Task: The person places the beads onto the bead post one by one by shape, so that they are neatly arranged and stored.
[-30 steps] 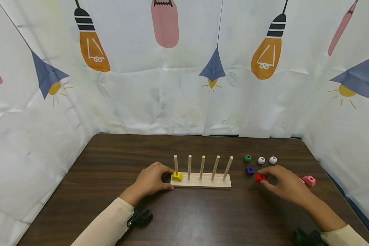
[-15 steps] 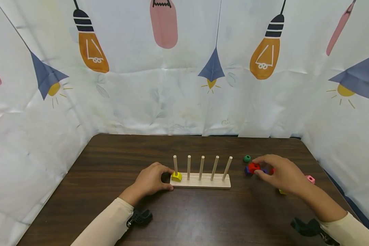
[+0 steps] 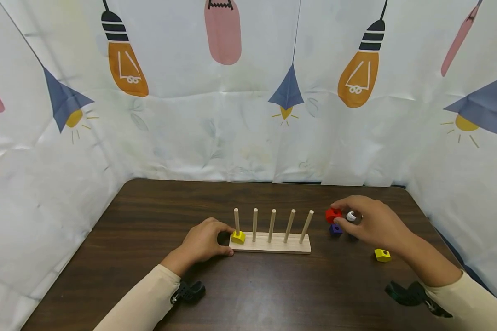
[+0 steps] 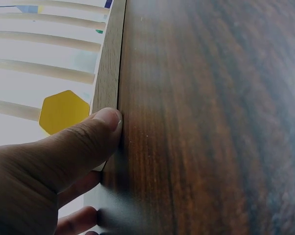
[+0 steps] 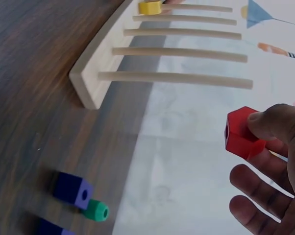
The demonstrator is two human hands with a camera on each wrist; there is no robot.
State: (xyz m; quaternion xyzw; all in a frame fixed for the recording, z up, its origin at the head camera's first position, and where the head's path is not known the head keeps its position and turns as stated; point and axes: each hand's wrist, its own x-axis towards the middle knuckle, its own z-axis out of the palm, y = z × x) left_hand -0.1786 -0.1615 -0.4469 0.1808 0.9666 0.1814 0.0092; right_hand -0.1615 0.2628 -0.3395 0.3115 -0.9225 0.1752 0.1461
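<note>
The right hand has thumb and fingers clamped on a red block, holding it raised off the worktop, to the right of the peg board and well apart from it; the right wrist view shows the other fingers of that hand loosely bent, apart from the block; the left hand pinches the left end of the peg board, its thumb on the front edge; five wooden pegs stand in a row on the board, and a yellow block sits around the leftmost one; near the right hand lie a blue block, a white bead seen between thumb and fingers, and a second yellow block closer to the person; the right wrist view also shows a green bead just beside the blue block, though whether they touch I cannot tell; a white printed cloth hangs behind the worktop.
</note>
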